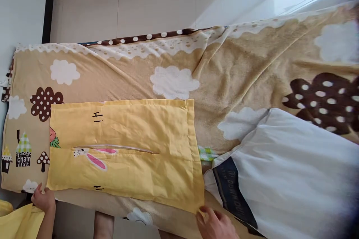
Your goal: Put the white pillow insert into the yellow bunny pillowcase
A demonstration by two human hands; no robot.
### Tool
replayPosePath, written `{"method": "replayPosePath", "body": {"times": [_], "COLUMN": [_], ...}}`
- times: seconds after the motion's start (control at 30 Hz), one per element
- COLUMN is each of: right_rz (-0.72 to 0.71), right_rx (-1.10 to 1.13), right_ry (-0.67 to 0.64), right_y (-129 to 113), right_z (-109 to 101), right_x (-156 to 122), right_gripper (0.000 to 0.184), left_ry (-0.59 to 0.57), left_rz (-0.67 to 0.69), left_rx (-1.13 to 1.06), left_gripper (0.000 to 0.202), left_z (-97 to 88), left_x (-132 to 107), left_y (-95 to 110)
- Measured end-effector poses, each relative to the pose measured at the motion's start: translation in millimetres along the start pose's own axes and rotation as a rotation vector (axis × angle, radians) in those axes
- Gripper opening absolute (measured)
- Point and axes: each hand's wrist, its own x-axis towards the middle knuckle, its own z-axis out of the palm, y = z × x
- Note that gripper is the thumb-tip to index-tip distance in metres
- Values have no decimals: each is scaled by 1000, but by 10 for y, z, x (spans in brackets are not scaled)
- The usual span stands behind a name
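Note:
A yellow pillowcase (168, 127) lies flat on the bed, printed with a rabbit, a carrot and "Hi!". A long slit runs along its middle, slightly gaping. My left hand (44, 198) is closed at the pillowcase's near left corner, with the fingertips at the cloth edge. At the near right corner, my right hand (214, 224) pinches the hem between thumb and fingers. To the right of the pillowcase rests a plump white pillow (294, 164) with a dark lettered band, close to my right hand.
A tan blanket (126, 78) with clouds, trees and houses covers the bed, creased toward the right. Pale floor tiles (157, 0) lie beyond its far edge, sunlit at upper right. More yellow cloth (19, 222) shows at the lower left, beside my left forearm.

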Motion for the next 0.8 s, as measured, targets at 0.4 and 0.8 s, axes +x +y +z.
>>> {"method": "replayPosePath", "body": {"times": [0.4, 0.8], "right_rz": [-990, -616], "right_rx": [8, -149], "right_ry": [80, 453], "right_y": [-3524, -2132], "right_z": [596, 59], "right_x": [1140, 2467], "right_gripper": [53, 64], "left_ry": [-316, -97], "left_rz": [1333, 1388], "left_rx": [352, 289], "left_gripper": [58, 66], "left_z": [1907, 1896], "left_x": [-726, 478], "left_y": [2740, 2828]}}
